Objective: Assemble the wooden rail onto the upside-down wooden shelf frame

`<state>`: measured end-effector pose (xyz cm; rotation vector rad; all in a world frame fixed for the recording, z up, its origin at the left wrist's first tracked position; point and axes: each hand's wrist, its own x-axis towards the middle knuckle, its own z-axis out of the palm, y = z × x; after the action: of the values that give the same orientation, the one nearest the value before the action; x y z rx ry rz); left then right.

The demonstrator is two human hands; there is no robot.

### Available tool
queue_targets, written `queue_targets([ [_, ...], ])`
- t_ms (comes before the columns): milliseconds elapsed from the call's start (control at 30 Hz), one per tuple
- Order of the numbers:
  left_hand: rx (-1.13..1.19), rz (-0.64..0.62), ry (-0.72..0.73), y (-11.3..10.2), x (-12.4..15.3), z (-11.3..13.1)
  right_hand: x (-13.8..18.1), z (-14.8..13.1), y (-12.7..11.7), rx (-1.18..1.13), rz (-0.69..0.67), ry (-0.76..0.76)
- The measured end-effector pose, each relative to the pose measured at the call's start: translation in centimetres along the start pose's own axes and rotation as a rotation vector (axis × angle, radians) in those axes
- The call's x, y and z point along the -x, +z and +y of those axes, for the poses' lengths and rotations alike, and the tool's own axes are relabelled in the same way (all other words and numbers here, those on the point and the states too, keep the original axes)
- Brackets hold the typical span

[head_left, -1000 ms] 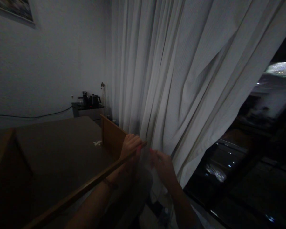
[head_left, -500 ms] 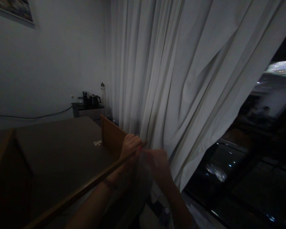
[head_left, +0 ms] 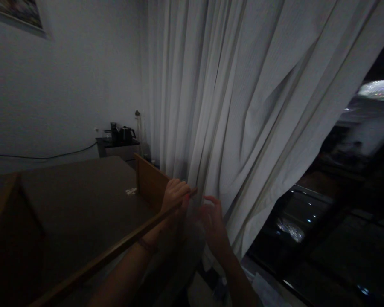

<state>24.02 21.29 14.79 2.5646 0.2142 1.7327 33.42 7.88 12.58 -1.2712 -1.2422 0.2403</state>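
Observation:
A brown wooden frame (head_left: pixel 124 243) of upright boards stands on the dark table, its long edge running from bottom left toward the middle. My left hand (head_left: pixel 176 196) is closed over the far end of that edge, with a small red spot near its fingertips. Just right of the board's end is my right hand (head_left: pixel 213 217), its index finger raised and bent. Its other fingers are smeared by motion, so anything between them is hidden. Another board (head_left: pixel 152 179) of the frame stands behind my left hand, and a further one (head_left: pixel 6 213) is at the left.
Small pale pieces (head_left: pixel 131 192) lie on the dark table (head_left: pixel 83 183). A long white curtain (head_left: pixel 237 106) hangs close by on the right, beside dark glass (head_left: pixel 333 221). A kettle (head_left: pixel 126 134) stands on a cabinet (head_left: pixel 118 147) in the corner. A cable (head_left: pixel 51 157) runs along the wall.
My right hand has moved slightly away from the board's end, and its index finger has lifted. My left hand and the wooden frame have stayed in place.

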Motion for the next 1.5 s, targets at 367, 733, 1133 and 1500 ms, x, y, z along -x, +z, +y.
queue_targets([
  [367, -0.017, 0.048, 0.02, 0.4, -0.1, -0.3, -0.3, -0.6, -2.8, 0.845, 0.11, -0.43],
  [733, -0.023, 0.029, -0.008, 0.4, 0.0, -0.3, -0.2, -1.4, -1.0, 0.186, 0.182, -0.124],
  [1133, -0.029, 0.015, -0.023, 0.4, -0.1, -0.2, -0.5, -0.9, -0.7, 0.311, 0.337, -0.271],
  [1500, 0.002, -0.073, -0.074, -1.0, -0.3, 1.0, 0.0, -0.9, -1.7, 0.348, 0.282, -0.405],
])
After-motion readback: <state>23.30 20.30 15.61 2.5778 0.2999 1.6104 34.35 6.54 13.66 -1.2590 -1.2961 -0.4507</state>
